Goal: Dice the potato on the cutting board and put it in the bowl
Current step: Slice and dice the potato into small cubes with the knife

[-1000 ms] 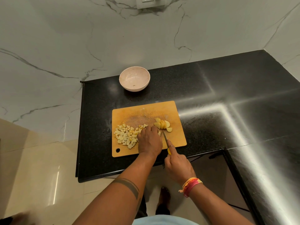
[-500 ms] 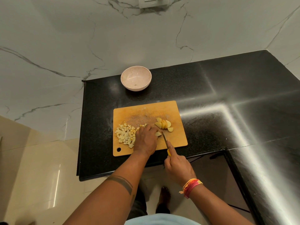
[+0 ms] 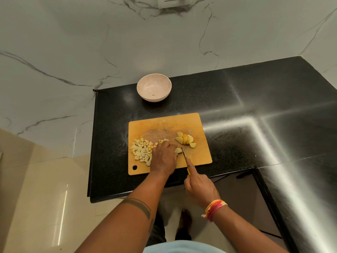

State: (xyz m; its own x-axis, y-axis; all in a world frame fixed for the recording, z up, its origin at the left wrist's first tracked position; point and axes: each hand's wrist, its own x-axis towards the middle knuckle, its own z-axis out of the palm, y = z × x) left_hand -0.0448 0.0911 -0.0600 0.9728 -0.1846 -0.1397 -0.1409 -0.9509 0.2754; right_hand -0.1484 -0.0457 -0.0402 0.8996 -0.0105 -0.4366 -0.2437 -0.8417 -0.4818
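Observation:
An orange cutting board (image 3: 164,125) lies on the black counter. A heap of small potato dice (image 3: 142,151) covers its left part, and a fan of potato slices (image 3: 186,139) lies at its right. My left hand (image 3: 164,157) holds down a potato piece (image 3: 178,150) near the board's middle. My right hand (image 3: 198,187) grips a yellow-handled knife (image 3: 184,154), index finger along the blade's back, blade just right of that piece. A pale pink bowl (image 3: 154,87) stands behind the board; it holds no potato.
The black counter (image 3: 246,110) runs right and turns toward me along the right side. A marble wall rises behind it, with a socket (image 3: 172,1) at the top. The counter's front edge lies just below the board; beige floor tiles show at the left.
My left hand has shifted slightly left on the board, uncovering the potato piece by the blade. The knife stays close to the same spot.

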